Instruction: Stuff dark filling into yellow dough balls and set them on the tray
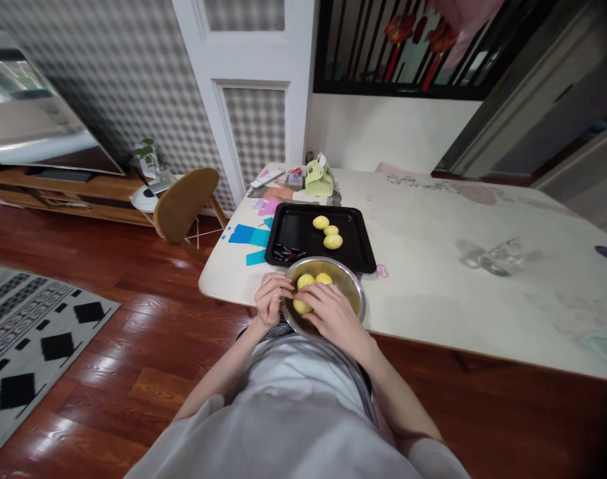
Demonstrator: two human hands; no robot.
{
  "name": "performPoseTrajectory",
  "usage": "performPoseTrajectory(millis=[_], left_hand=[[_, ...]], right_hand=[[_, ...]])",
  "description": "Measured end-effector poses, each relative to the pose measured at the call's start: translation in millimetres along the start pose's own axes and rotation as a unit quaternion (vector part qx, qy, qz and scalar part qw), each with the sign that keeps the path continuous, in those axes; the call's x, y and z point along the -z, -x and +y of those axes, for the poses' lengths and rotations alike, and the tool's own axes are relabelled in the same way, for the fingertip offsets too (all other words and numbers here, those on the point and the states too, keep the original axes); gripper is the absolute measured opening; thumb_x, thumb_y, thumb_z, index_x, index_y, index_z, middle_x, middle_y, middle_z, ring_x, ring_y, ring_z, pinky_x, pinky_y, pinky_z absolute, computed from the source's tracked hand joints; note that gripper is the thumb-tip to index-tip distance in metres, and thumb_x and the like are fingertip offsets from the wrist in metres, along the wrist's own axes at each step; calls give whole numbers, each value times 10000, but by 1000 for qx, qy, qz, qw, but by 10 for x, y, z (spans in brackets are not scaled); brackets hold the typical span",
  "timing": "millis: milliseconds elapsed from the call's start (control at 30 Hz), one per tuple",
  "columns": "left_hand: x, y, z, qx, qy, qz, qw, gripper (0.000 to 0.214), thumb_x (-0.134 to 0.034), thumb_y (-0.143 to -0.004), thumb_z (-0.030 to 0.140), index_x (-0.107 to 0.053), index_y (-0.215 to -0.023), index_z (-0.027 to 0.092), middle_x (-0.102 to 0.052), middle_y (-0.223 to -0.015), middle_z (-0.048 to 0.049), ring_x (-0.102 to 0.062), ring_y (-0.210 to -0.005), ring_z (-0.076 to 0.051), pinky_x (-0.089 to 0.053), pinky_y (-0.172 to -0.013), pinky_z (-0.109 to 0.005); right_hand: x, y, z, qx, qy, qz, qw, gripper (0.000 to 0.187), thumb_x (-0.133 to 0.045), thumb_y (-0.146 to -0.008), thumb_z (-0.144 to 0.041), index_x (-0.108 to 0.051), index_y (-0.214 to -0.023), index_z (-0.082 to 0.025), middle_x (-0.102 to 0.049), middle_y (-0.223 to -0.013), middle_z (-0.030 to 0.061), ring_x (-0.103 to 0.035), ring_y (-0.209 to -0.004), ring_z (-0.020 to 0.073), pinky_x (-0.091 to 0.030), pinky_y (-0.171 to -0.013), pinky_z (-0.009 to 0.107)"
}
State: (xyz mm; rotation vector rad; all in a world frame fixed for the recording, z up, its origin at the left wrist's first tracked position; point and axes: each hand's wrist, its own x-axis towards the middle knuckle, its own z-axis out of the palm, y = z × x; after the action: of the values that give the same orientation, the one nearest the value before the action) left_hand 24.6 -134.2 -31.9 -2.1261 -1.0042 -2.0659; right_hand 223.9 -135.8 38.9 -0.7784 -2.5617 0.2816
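Note:
A round metal bowl (356,286) stands at the table's near edge, with several yellow lemons inside. My right hand (332,314) reaches over the bowl, its fingers and thumb curled round the nearest lemon (302,306). Two more lemons, one of them the left lemon (306,280), lie just beyond these fingers. My left hand (273,297) is closed at the bowl's left rim, fingertips meeting those of the right hand beside the held lemon. Whatever the left fingertips pinch is too small to make out.
Behind the bowl lies a black baking tray (296,226) with three lemons (332,230) and some dark pieces (288,253). Farther back are a green tissue box (319,178) and a white remote (268,177). A clear glass (502,258) lies at right. A wooden chair (186,203) stands left.

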Motion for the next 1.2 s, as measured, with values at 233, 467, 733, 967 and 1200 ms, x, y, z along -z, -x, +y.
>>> performPoseTrajectory(millis=[233,467,733,967,1200], left_hand=[[-8,-1,0,-1,3,4,1000,549,-322,-1106,381,-649,-701,208,-732,-775,-54,-693,-830,-227,-518,-815,-443],[-19,19,-19,-11,18,-5,1000,508,-341,-1103,346,-667,-740,206,-732,-785,-52,-695,-844,-229,-503,-819,-443],[-8,18,-10,-24,13,-55,998,480,-333,-1104,337,-713,-844,203,-779,-875,-69,-716,-921,-240,-507,-857,-452],[-4,-32,27,-67,11,-91,994,433,-353,-1093,330,-718,-902,194,-791,-861,-71,-734,-930,-248,-502,-848,-447],[-23,-38,24,-99,7,-92,991,357,-414,-1057,314,-706,-894,187,-770,-835,-76,-733,-882,-241,-515,-798,-426]], right_hand=[[-109,-3,3,-3,-24,-15,1000,425,-669,-903,-49,-658,-1285,-234,-717,-1260,94,-657,-1162,280,-538,-983,458],[-1,101,286,-17,-65,52,996,373,-644,-977,-181,-671,-1339,-266,-740,-1319,90,-679,-1227,278,-538,-1044,499],[160,-43,1230,-113,-4,176,978,305,-502,-1048,-283,-715,-1267,-269,-736,-1302,95,-668,-1225,286,-546,-1055,509],[93,-321,1786,-94,71,93,989,460,-490,-1006,-215,-603,-1450,-258,-616,-1491,123,-585,-1346,324,-531,-1098,557],[8,-454,1853,-68,94,47,992,484,-611,-928,-152,-582,-1409,-195,-643,-1392,150,-627,-1247,314,-553,-1056,514]])
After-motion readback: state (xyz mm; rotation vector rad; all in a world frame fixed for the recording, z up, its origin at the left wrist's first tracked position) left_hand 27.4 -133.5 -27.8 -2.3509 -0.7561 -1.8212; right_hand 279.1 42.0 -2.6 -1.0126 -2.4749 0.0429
